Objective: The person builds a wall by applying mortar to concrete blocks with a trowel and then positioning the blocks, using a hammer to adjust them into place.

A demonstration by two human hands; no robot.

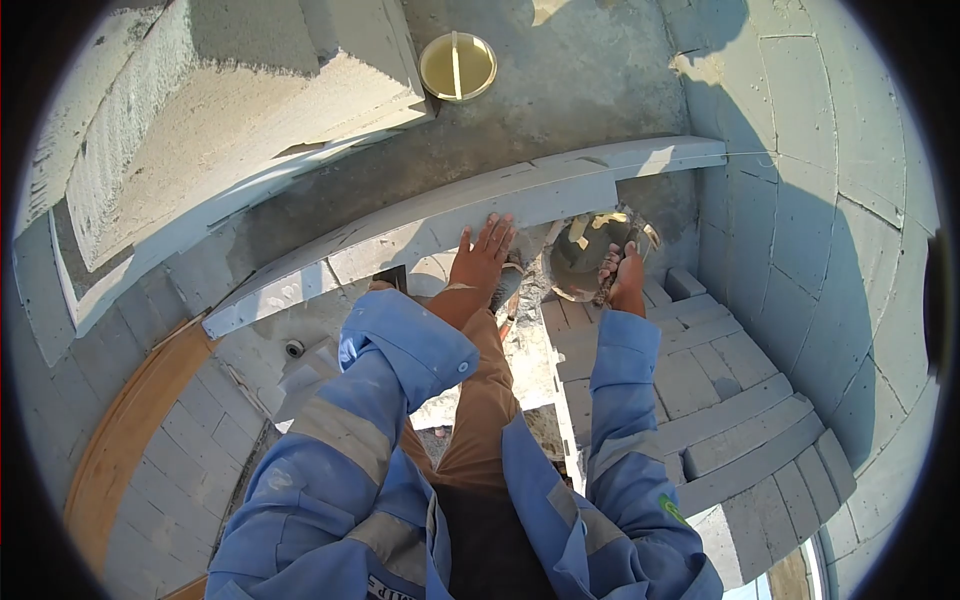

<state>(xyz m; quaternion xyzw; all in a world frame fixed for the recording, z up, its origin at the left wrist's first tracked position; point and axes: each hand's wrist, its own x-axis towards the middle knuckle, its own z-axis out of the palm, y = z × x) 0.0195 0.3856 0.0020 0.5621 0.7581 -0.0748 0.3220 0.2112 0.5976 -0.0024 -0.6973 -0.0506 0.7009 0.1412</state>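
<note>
Blockwork [405, 240], one hand [484, 256] touching, one (right) [622, 275] at bucket [578, 262]

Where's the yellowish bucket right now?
Head view, top, just left of centre: the yellowish bucket stands on the concrete floor, beyond the low block wall and right beside the corner of the large pale blocks.

hands [482, 262] [627, 278]: 2 | handled bucket [440, 76]: 1 | round container [578, 262]: 1 | small ring [294, 348]: 1
</note>
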